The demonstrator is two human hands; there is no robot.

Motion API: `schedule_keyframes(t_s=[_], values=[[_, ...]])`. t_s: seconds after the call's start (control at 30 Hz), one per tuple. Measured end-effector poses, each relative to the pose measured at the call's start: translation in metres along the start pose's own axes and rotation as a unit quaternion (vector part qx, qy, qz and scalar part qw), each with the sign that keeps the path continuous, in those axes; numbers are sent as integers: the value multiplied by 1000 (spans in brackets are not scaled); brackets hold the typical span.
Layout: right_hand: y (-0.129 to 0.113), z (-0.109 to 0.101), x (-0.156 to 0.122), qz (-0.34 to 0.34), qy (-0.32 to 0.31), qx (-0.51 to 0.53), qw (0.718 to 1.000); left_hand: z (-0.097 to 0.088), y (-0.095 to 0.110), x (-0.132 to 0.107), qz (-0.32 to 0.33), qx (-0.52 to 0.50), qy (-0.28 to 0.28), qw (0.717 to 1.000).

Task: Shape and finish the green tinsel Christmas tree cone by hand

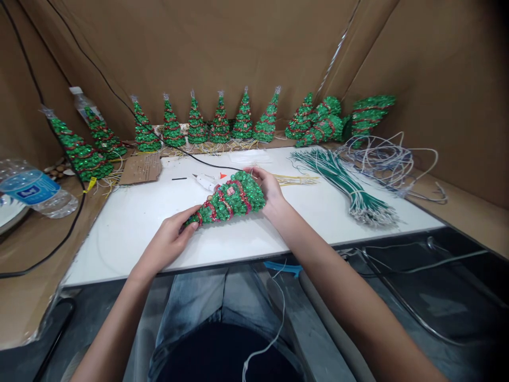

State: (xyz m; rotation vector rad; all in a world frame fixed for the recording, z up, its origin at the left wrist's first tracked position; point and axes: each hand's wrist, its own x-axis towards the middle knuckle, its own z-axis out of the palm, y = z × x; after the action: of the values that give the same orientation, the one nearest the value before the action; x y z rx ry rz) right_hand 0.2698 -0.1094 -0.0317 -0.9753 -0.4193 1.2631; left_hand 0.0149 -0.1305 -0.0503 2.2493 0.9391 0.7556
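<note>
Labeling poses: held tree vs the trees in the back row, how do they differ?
The held tree lies on its side over the white board; the row trees stand upright along the cardboard wall. The held tree has the left hand at its tip and the right hand at its base; the row trees are untouched. Both are green with red garland.

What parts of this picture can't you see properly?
All in the head view:
- The wide base of the little tree: covered by the right hand.
- Its tip: hidden under the left hand fingers.
- Water bottle: cut off by the left edge; label too blurred to read.
</note>
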Motion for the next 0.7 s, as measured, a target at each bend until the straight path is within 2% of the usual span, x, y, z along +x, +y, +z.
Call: schedule_keyframes(t_s=[0.17, 0.37, 0.7], values=[[1, 1, 3, -6, 4, -7, 1000, 0, 0, 0, 4, 16, 3, 1000], [0, 3, -5, -61, -23, -44, 997, -1, 2, 0, -7, 11, 3, 1000], [-1, 0, -6, -45, -74, -24, 996, -2, 3, 0, -2, 9, -7, 1000]])
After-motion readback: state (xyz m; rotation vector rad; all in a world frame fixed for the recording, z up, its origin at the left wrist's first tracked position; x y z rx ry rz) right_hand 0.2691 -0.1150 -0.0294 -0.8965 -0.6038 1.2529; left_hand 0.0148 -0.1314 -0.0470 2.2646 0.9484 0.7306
